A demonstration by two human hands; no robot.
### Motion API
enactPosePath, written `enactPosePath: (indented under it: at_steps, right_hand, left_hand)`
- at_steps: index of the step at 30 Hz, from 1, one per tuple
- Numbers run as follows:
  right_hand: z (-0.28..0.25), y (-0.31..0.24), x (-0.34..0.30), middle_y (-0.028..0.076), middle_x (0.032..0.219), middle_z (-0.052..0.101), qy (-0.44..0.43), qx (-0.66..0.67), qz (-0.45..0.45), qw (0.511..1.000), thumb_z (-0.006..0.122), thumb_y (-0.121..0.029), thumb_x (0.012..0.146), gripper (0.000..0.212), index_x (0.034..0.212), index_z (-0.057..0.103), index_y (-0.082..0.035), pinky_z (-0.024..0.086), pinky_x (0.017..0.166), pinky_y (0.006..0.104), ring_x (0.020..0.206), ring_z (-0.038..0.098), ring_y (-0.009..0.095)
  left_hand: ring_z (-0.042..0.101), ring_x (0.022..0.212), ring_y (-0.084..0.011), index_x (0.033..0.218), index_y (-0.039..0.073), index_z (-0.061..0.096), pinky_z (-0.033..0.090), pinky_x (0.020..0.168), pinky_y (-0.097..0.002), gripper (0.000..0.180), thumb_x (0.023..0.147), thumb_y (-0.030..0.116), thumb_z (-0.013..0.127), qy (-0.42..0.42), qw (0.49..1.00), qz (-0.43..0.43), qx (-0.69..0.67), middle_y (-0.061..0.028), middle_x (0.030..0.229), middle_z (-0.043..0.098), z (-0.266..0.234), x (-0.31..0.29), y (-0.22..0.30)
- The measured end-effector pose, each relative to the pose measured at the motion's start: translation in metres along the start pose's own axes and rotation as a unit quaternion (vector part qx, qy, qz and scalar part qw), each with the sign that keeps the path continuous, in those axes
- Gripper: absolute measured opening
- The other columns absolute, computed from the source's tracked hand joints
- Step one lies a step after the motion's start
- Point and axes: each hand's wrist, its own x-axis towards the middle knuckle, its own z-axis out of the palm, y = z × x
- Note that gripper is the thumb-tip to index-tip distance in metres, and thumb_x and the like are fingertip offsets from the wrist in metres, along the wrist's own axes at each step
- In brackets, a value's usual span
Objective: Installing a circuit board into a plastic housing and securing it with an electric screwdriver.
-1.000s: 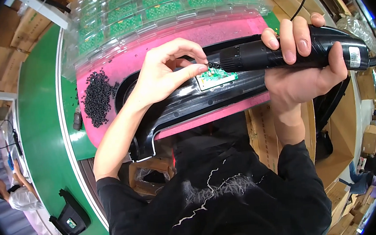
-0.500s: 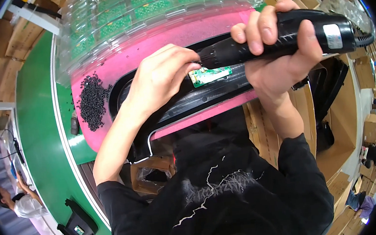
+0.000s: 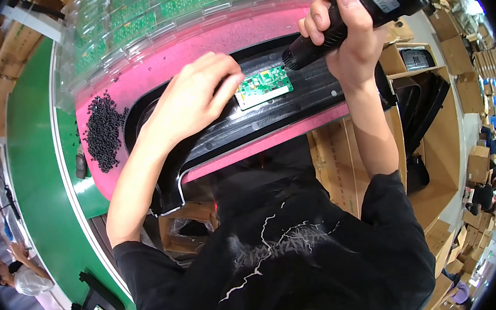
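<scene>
My right hand (image 3: 355, 33) grips a black electric screwdriver (image 3: 323, 39), tilted with its nose down at the right upper corner of a green circuit board (image 3: 265, 87). The board lies inside a long black plastic housing (image 3: 228, 136) on a pink mat. Beside the board's left end is my left hand (image 3: 192, 95), thumb and forefinger drawn together; whatever they pinch, if anything, is hidden. A heap of small black screws (image 3: 103, 132) lies on the mat to the left.
Clear plastic trays (image 3: 159, 21) of green boards are stacked at the back. On the green bench (image 3: 34, 144) at left sits another black housing (image 3: 98, 301) with a board. At right stands a cardboard box (image 3: 437, 156) holding black housings. Another person (image 3: 28, 277) is at far left.
The screwdriver has moved from the board's left end to its right upper corner and tilted more steeply. My left hand stays near the left end. The view has shifted slightly.
</scene>
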Motion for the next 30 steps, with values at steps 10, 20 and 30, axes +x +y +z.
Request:
enactPosePath:
  at_steps: [10, 20, 30]
  right_hand:
    - [0.002, 0.016, 0.002, 0.007, 0.064, 0.051, 0.019, -0.010, 0.015, 1.000, 0.052, -0.022, 0.092, 0.020, 0.095, 0.053, -0.002, 0.045, 0.058, 0.0334, 0.051, 0.047, 0.014]
    - [0.014, 0.015, 0.010, 0.006, 0.060, 0.050, 0.001, -0.004, 0.076, 0.997, 0.062, -0.011, 0.085, 0.015, 0.081, 0.051, -0.001, 0.042, 0.045, 0.0265, 0.047, 0.049, 0.015]
    - [0.006, 0.022, 0.006, 0.007, 0.065, 0.051, -0.055, -0.037, 0.038, 0.997, 0.056, -0.022, 0.091, 0.021, 0.096, 0.054, -0.002, 0.043, 0.057, 0.0318, 0.051, 0.047, 0.014]
  left_hand:
    - [0.064, 0.090, -0.0266, 0.096, 0.003, 0.064, 0.051, 0.077, -0.0364, 0.017, 0.089, 0.018, 0.062, -0.105, 0.994, -0.009, 0.007, -0.0098, 0.093, 0.067, 0.005, -0.005, -0.004]
    - [0.065, 0.061, -0.0234, 0.102, 0.007, 0.064, 0.051, 0.061, -0.0351, 0.018, 0.091, 0.020, 0.058, -0.140, 0.984, -0.113, 0.009, -0.0084, 0.078, 0.069, 0.003, -0.002, 0.004]
    - [0.066, 0.063, -0.0221, 0.103, 0.006, 0.063, 0.051, 0.061, -0.0342, 0.020, 0.093, 0.022, 0.057, -0.143, 0.982, -0.124, -0.008, -0.0087, 0.082, 0.069, 0.004, -0.002, 0.005]
